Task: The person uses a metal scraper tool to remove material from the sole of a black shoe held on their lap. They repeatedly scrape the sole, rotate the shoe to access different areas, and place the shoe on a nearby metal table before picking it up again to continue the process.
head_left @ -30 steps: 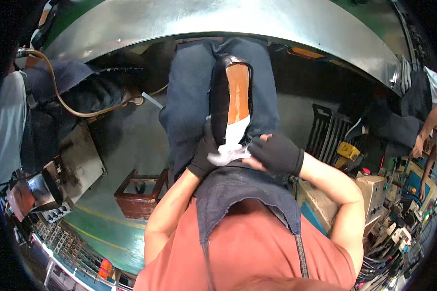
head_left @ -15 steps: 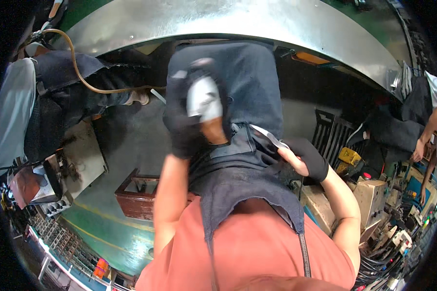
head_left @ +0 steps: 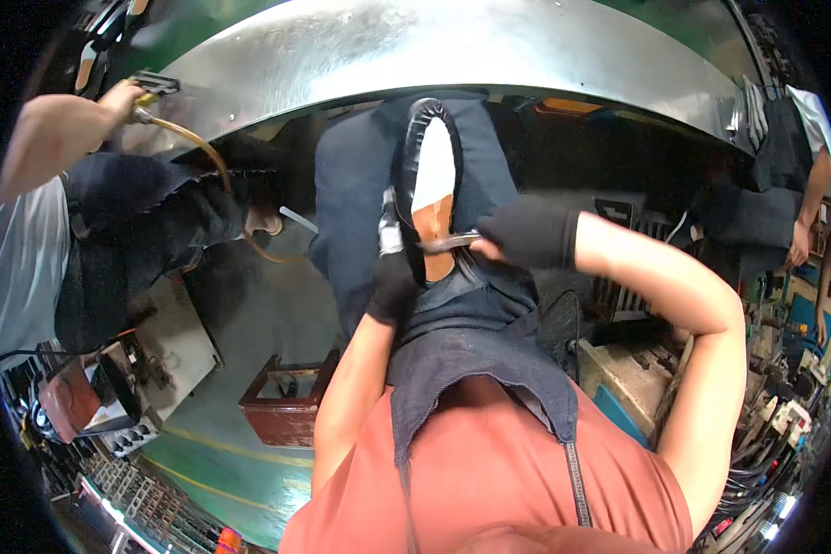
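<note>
At far left, one co-worker's hand (head_left: 118, 100) is holding one dark fitting (head_left: 157, 83), and one tan hose (head_left: 197, 141) is curving down from it. Farther right and lower, one reddish-brown wooden stool (head_left: 284, 422) is standing on the floor. In the middle, the person's gloved left hand (head_left: 394, 282) is pressing along the left side of one black shoe (head_left: 434, 171); its fingers are grasping that side, though they are partly hidden. The shoe is lying bottom up along the person's lap, its toe pointing toward the one metal table (head_left: 415, 55) that is stretching across the top. Its underside is showing two areas, white ahead and orange-brown behind. One metal hand tool (head_left: 452, 243) is crossing the orange-brown area. The gloved right hand (head_left: 531, 231) is clenching its fingers around the tool's right end. At far right, a second co-worker's hand (head_left: 799, 242) is hanging; I cannot tell what its fingers are doing.
</note>
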`<state>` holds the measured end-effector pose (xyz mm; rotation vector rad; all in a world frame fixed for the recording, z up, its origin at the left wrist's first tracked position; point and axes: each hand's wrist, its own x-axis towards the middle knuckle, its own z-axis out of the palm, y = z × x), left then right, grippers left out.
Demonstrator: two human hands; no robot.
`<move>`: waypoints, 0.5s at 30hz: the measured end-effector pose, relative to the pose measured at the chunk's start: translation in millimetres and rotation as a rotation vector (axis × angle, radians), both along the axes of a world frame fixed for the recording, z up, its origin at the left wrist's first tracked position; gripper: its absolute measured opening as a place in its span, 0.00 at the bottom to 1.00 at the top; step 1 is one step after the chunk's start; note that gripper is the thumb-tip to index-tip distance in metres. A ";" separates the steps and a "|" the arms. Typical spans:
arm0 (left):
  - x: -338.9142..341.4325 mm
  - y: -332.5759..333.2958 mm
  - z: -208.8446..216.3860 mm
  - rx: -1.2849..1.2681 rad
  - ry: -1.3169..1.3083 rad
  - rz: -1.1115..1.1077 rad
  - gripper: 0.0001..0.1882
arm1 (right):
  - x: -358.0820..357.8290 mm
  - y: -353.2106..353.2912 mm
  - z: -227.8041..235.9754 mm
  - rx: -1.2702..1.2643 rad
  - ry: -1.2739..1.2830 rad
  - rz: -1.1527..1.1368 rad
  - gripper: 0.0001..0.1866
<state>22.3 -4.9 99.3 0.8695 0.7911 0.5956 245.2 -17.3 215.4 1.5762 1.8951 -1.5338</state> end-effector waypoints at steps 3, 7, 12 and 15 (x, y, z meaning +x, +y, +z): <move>-11.2 1.2 -68.4 0.457 0.926 -0.394 0.28 | 33.8 22.1 -8.1 -0.503 0.166 -0.122 0.25; 17.0 12.0 -53.9 0.745 0.468 0.112 0.43 | -5.0 15.5 19.8 0.393 -0.189 0.369 0.12; -34.0 25.4 -133.3 0.341 0.214 -0.029 0.33 | -64.1 -26.6 12.0 0.729 0.159 0.436 0.13; -14.0 40.8 -51.7 -0.076 -0.049 -0.228 0.27 | -16.4 -32.8 -37.6 0.546 0.286 0.089 0.21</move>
